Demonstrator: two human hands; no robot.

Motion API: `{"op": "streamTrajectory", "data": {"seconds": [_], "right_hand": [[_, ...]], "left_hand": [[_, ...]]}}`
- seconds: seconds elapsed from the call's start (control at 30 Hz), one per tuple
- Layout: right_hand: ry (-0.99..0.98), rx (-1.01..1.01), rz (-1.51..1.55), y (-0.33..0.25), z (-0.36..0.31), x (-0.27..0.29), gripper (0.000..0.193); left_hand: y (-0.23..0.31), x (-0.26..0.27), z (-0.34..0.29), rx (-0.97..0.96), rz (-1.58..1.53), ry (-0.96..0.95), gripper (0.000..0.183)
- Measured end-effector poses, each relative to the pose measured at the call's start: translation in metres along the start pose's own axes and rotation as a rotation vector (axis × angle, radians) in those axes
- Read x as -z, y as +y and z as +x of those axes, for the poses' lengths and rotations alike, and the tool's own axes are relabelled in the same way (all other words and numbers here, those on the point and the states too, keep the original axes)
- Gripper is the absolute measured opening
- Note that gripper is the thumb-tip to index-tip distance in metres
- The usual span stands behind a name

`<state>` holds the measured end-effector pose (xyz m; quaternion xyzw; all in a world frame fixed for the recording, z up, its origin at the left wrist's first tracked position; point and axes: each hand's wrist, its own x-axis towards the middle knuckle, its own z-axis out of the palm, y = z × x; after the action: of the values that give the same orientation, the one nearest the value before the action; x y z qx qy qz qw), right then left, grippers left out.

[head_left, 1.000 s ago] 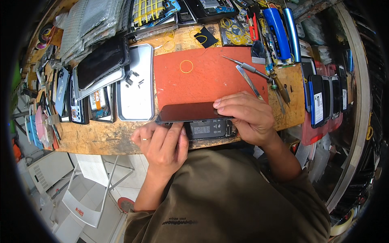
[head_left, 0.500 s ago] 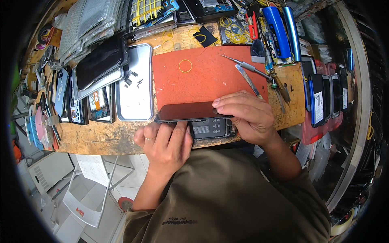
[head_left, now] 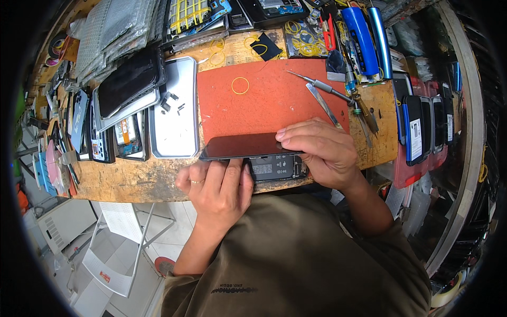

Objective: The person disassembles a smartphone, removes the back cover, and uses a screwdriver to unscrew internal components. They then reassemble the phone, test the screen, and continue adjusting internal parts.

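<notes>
An opened phone lies at the table's front edge. Its dark screen (head_left: 240,145) is lifted at a tilt over the phone body (head_left: 274,168), where a black battery shows. My right hand (head_left: 326,150) is closed around the right end, fingertips on top of the screen and the rest along the body's side. With bent fingers, my left hand (head_left: 217,185) grips the left part of the phone; its fingertips are tucked beneath the screen's near edge and hidden there. A ring sits on one left finger.
Beyond the phone is a red mat (head_left: 264,105) with a yellow rubber band (head_left: 240,85). A screwdriver (head_left: 327,87) and tweezers (head_left: 322,104) lie at its right. Left stands a white tray (head_left: 177,132) with small black parts; stacked phones (head_left: 129,87) overlap its edge.
Both hands keep the same hold on the phone and screen. The whole view has shifted very slightly; nothing else visibly differs.
</notes>
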<state>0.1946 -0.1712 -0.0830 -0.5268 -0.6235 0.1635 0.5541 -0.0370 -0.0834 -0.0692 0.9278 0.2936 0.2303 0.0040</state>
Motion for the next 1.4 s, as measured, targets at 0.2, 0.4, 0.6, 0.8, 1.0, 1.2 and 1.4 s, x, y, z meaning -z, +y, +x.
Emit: {"op": "streamTrajectory", "data": {"seconds": [0.2,0.4,0.6,0.8,1.0,1.2,1.4], "right_hand": [[-0.022,-0.011,-0.008,-0.004,0.001,0.002,0.017],[-0.009,0.018,-0.014,-0.007,0.0,0.001,0.022],[-0.024,0.071,-0.051,-0.008,0.001,-0.001,0.03],[-0.045,0.108,-0.093,-0.012,0.001,0.0,0.029],[-0.033,0.102,-0.075,-0.01,-0.001,-0.002,0.03],[-0.021,0.065,-0.043,-0.009,-0.001,-0.002,0.031],[-0.047,0.078,-0.036,-0.007,0.0,0.0,0.025]], "left_hand": [[-0.003,0.007,0.005,0.052,-0.02,-0.114,0.023],[-0.014,0.009,-0.009,0.043,-0.143,0.224,0.02],[-0.015,-0.001,-0.02,0.014,-0.081,0.164,0.021],[-0.011,-0.009,-0.019,-0.023,-0.078,0.135,0.022],[-0.011,-0.011,-0.019,-0.035,-0.026,0.108,0.023],[-0.009,-0.011,-0.021,-0.049,0.035,0.1,0.025],[-0.01,-0.014,-0.021,-0.068,0.052,0.119,0.026]]}}
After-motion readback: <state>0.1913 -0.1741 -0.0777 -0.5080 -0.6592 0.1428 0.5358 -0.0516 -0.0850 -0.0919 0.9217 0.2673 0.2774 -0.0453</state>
